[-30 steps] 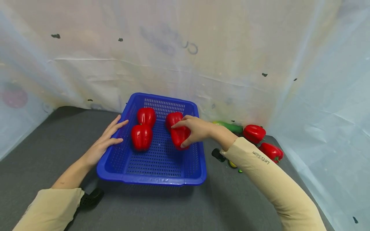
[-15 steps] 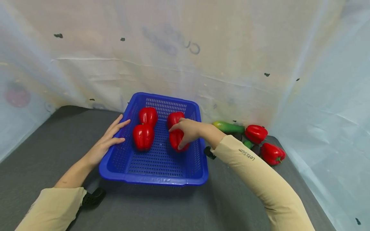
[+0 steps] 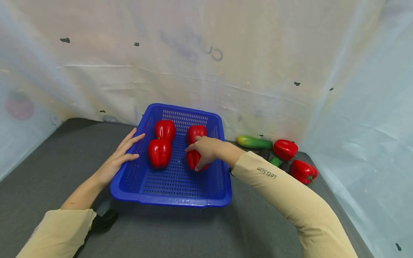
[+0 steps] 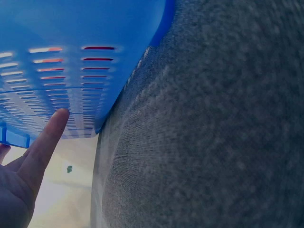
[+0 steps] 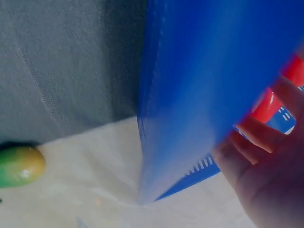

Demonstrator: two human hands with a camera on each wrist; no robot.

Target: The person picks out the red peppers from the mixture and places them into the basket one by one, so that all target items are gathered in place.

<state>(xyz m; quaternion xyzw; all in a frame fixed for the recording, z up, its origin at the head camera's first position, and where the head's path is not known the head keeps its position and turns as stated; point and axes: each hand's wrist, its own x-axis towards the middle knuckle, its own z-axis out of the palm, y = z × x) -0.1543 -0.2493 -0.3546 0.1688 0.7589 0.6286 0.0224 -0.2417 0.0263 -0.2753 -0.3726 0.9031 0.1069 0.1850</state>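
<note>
A blue plastic basket (image 3: 171, 201) with slotted walls sits on the dark table. My left hand (image 3: 117, 157) rests on its left rim, fingers spread and mostly straight; in the left wrist view a finger (image 4: 46, 142) lies against the outer wall. Inside on the left are two red bell peppers, a far one (image 3: 165, 129) and a nearer one (image 3: 159, 153). On the right lies a third pepper (image 3: 195, 132). My right hand (image 3: 206, 148) reaches over the right rim and holds a fourth red bell pepper (image 3: 193, 159) from above, fingers and thumb around it, partly hiding it.
Right of the basket lie a green-yellow cucumber-like vegetable (image 3: 255, 142), two more red peppers, one behind (image 3: 285, 149) and one in front (image 3: 303, 171), and smaller dark and green items (image 3: 275, 161). A pale plastic sheet (image 3: 193, 71) hangs behind the table.
The right hand has moved slightly left and down with the pepper, which now lies lower beside the far right pepper. The left hand keeps its place on the rim.
</note>
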